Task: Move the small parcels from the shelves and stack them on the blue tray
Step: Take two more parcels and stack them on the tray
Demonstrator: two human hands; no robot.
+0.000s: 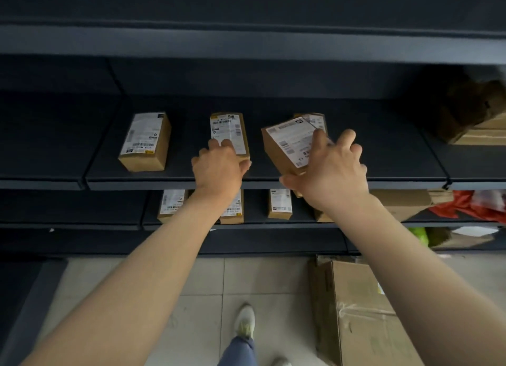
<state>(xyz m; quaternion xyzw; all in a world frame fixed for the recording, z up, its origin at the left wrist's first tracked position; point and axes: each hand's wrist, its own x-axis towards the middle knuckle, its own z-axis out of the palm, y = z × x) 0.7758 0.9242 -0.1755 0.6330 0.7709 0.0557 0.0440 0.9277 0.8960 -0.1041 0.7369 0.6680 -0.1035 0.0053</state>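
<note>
Right hand (pixel 334 168) clamps tilted parcel (pixel 284 143), left hand (pixel 219 164) curls round middle parcel (pixel 230 131) at shelf (pixel 383 157) front edge; one-handed grips may slip.

A large cardboard box (pixel 361 311) was set on the tiled floor (pixel 191 297); a red bag (pixel 460 205) was seen above it.

Shipping labels (pixel 229 134) on the parcels (pixel 145 143) are too blurred to read.

Brown labelled left parcel (pixel 145 142) and middle parcel (pixel 229 131) lie flat on the shelf (pixel 383 160); right parcel (pixel 284 146) tilts
</note>
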